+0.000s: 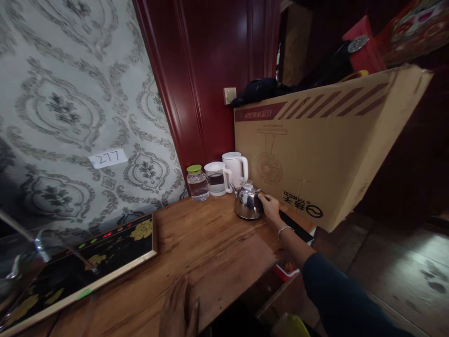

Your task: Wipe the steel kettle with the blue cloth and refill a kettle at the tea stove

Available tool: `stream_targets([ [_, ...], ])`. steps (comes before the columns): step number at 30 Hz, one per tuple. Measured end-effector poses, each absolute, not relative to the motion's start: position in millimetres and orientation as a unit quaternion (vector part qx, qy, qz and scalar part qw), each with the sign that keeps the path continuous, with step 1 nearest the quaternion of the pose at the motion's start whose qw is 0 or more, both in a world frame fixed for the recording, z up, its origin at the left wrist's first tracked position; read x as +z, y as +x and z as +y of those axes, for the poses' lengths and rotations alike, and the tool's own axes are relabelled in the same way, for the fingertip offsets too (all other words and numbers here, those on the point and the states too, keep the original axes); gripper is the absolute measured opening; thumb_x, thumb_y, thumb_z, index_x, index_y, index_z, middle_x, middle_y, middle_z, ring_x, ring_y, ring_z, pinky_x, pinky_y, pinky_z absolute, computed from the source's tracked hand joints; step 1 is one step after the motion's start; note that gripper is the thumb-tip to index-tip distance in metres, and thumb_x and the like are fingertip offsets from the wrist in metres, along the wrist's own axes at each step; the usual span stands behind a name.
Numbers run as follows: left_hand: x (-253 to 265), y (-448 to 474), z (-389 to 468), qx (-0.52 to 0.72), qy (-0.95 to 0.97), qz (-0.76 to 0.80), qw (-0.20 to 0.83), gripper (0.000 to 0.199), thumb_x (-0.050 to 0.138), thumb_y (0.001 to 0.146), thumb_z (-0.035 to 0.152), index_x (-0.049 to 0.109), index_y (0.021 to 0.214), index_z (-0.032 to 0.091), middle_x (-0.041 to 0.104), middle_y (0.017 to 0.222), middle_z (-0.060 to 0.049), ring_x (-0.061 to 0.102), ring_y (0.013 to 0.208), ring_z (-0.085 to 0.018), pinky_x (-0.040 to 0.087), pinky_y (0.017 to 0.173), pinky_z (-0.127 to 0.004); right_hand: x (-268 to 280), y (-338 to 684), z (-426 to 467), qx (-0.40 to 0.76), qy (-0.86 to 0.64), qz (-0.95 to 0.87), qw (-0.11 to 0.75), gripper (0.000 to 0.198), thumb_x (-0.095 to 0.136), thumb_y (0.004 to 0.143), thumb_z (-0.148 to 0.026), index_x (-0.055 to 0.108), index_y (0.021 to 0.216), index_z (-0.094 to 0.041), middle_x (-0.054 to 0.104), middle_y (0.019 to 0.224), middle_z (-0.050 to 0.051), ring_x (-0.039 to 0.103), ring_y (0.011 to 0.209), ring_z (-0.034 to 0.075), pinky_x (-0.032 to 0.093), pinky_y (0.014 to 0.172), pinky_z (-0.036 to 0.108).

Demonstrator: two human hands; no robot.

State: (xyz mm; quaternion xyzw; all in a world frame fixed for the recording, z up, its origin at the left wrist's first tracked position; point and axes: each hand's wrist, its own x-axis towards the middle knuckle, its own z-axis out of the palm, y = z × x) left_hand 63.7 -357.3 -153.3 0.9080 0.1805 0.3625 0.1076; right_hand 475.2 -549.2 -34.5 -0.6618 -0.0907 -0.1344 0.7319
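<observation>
My right hand (pixel 270 207) reaches out across the table and is closed around the handle of a shiny metal kettle (pixel 248 202). The kettle stands upright on the wooden table (pixel 196 238), with its spout toward the left. Behind it are a white electric kettle (pixel 233 164), a white-lidded glass pot (pixel 216 180) with dark contents, and a glass jug (pixel 198 185) with a green lid and clear liquid. At the table's near edge, my left hand (pixel 179 309) lies on the wood with its fingers stretched out, holding nothing.
On the left is a black panel (pixel 119 245) with gold flowers and lit marks. A big cardboard box (pixel 315 140) leans at the right behind the kettle. Below the table edge sits a red container (pixel 286 270). A paper marked 277 (pixel 108 158) is on the wall.
</observation>
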Motion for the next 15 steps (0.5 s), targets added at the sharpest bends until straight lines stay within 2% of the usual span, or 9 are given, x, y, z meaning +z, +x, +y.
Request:
stream_targets([
  [7,-157.0,61.9,-349.0,0.371,0.917,0.142,0.043,0.046,0.052,0.095,0.039,0.068,0.132,0.018,0.073,0.131,-0.015,0.069,0.120,-0.035,0.062,0.096,-0.054,-38.1,499.1,-551.5,-0.167,-0.685,-0.075,0.706,0.055,0.060,0.061,-0.075,0.060,0.055,-0.021,0.058,0.056,0.002,0.052,0.061,0.020,0.038,0.059,0.031],
  [15,-156.5,63.6,-356.5,0.376,0.910,0.158,0.073,0.042,0.050,0.096,0.039,0.071,0.128,0.020,0.072,0.132,-0.014,0.066,0.126,-0.034,0.057,0.103,-0.055,-43.0,527.0,-544.8,-0.190,-0.713,-0.070,0.671,0.061,0.057,0.067,-0.080,0.064,0.056,-0.020,0.061,0.055,0.003,0.056,0.062,0.021,0.038,0.058,0.030],
])
